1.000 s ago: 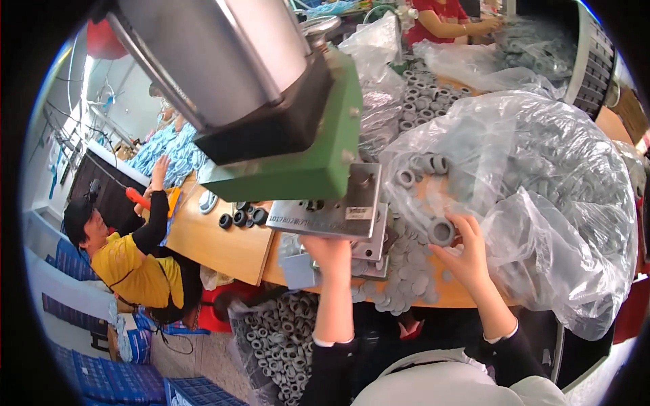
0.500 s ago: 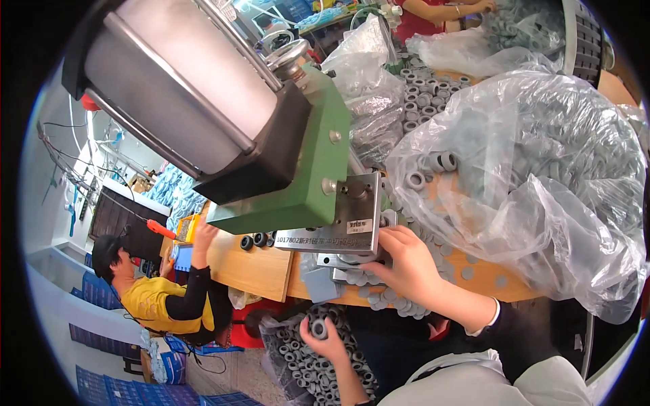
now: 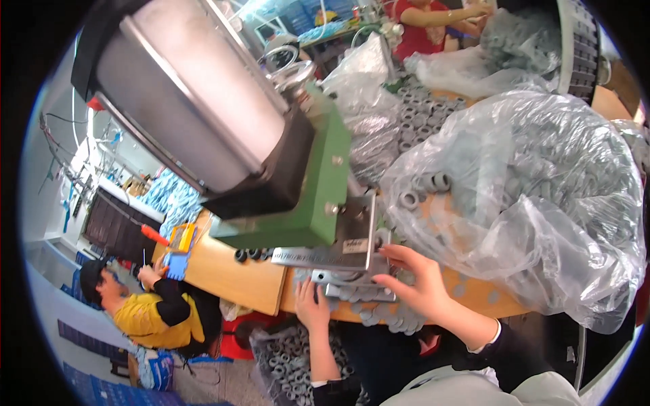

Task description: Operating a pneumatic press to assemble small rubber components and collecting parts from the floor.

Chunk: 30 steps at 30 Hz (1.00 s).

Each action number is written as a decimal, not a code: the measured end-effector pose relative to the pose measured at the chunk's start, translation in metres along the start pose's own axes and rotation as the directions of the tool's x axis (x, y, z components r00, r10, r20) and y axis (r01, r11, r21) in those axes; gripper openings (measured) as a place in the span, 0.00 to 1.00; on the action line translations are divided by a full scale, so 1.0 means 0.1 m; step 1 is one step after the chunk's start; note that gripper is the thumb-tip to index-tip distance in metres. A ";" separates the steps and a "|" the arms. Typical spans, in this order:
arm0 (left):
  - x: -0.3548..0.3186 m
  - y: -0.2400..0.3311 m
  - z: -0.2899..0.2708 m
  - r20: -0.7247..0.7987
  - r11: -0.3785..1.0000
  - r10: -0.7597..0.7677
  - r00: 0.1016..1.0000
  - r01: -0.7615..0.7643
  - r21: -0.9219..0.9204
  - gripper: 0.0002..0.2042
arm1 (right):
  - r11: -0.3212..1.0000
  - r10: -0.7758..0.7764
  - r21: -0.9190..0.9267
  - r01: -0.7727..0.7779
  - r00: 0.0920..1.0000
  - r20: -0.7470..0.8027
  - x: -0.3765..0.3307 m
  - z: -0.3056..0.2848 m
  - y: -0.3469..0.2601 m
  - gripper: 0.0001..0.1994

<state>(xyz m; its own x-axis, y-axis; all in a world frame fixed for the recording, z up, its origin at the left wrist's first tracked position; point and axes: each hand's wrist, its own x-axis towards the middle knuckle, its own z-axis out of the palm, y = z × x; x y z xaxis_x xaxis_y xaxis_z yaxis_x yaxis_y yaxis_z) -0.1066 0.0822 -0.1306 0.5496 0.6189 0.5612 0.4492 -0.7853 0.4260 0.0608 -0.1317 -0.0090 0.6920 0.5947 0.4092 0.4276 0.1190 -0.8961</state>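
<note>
Grey ring parts: small grey metal rings (image 3: 379,314) lie scattered on the wooden bench edge (image 3: 230,281), just under the steel plate (image 3: 352,247) of the green press machine (image 3: 305,196).
Right hand: my right hand (image 3: 423,287) is spread flat, fingers (image 3: 399,254) open against the plate's front edge; I cannot tell whether it pinches a ring.
Left hand: my left hand (image 3: 310,304) rests open at the bench edge beside the plate, holding nothing that I can see.
Change: half a second ago my left hand was down at the low bin with a ring in its fingers; now it is up at the plate. My right hand has stayed at the fixture. I judge that a ring has just been brought up for loading.
Bin below: the dark bin (image 3: 291,358) by my knees is full of grey rings.
Bag: the large clear plastic bag (image 3: 528,203) on the bench bulges with more rings, 3 or so spilling at its mouth (image 3: 423,189).
Nearby: a person in a yellow top (image 3: 145,314) works at the left.
</note>
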 end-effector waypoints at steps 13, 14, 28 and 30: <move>-0.04 0.13 0.07 0.024 0.996 -0.023 0.999 0.021 0.088 0.15 | 0.360 0.138 -0.923 -0.132 0.987 -0.088 1.31 -1.06 1.89 0.19; -0.06 0.15 0.03 -0.070 1.000 -0.019 0.997 0.019 0.004 0.15 | 0.363 0.134 -0.923 -0.125 0.988 -0.081 1.30 -1.00 1.70 0.19; 0.77 1.54 -0.06 -0.103 0.728 -0.147 0.984 0.037 -0.684 0.20 | 0.941 0.074 -0.337 -0.037 0.993 0.096 -0.47 -0.61 -0.03 0.28; 0.72 1.50 -0.07 -0.332 0.892 -0.018 0.943 -0.134 -0.431 0.20 | 0.927 0.017 -0.374 0.010 0.997 0.070 -0.48 -0.62 -0.17 0.28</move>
<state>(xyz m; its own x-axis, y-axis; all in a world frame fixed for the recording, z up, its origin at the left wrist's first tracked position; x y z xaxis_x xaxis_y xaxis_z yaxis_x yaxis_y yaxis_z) -0.0046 0.0088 -0.0219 0.2766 0.5921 0.7569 0.0238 -0.7916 0.6105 0.0564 -0.2109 -0.0029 0.6568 0.6510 0.3806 0.6213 -0.1811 -0.7624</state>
